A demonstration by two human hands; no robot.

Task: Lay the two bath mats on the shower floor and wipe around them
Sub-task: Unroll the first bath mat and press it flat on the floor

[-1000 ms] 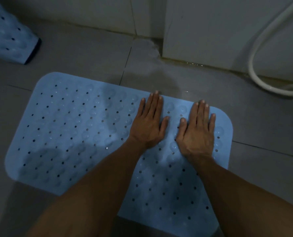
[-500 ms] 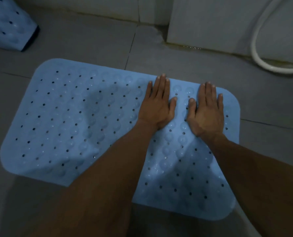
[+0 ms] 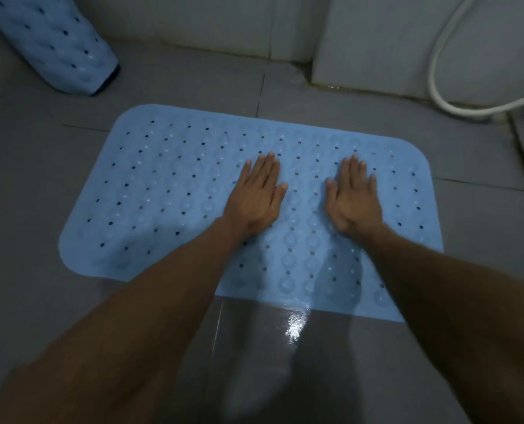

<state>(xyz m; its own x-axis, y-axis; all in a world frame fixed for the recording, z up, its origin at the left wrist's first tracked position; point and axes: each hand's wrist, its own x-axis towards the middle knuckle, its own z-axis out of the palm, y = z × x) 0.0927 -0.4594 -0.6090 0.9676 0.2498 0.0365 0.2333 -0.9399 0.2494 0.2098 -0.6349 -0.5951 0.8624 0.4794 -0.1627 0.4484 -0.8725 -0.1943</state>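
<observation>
Flat blue bath mat (image 3: 169, 191) lying spread on the grey tiled shower floor (image 3: 34, 185), long side running left-right, dotted with holes and suction bumps. Landmark for everything below: this mat.

Left hand (image 3: 256, 195) palm-down on the mat, slightly left of its centre, fingers straight and close together, thumb out toward the other hand. Grip flat and open, clamped on nothing. Right hand (image 3: 354, 197) palm-down on the mat's right half, same pose, apart from the left hand with a strip of bare mat between them. Grip likewise flat and open, holding nothing. Both forearms crossing the mat's near edge.

Second mat (image 3: 52, 41) rolled into a tube, off the mat's far-left corner, well apart from it, resting on the floor against the wall; whether standing or leaning hard to tell.

White hose (image 3: 438, 90) looping down past the mat's far-right corner, near the wall base. Wet glare patch (image 3: 295, 325) on the tile just beside the mat's near edge. Grout lines running under the mat from the far side and from the right.
</observation>
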